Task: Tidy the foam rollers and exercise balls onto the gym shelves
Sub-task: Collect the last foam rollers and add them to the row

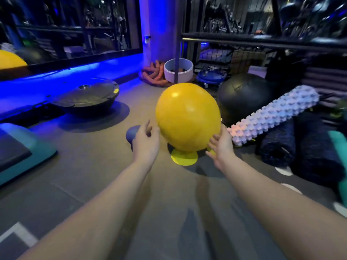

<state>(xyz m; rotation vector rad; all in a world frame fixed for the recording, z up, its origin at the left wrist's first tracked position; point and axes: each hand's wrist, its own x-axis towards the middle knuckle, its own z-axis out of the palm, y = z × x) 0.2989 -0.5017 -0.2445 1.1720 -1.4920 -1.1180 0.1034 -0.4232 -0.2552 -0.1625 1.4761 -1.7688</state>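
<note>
Flanks yellow ball [187,117] with left hand [146,142] and right hand [221,146], fingers straight, gripping nothing. Sits near, left of knobbly roller [274,113]. Likely light, smooth, squashy; best cupped at opposite sides.

The yellow exercise ball [187,117] is smooth and pretty glossy, with glare spots on top. The black exercise ball [244,94] looks duller, kinda satin. The white foam roller [276,113] is knobbly all over, the battle rope [154,75] is coarse and braided, and the floor [93,175] is flat matt.
</note>
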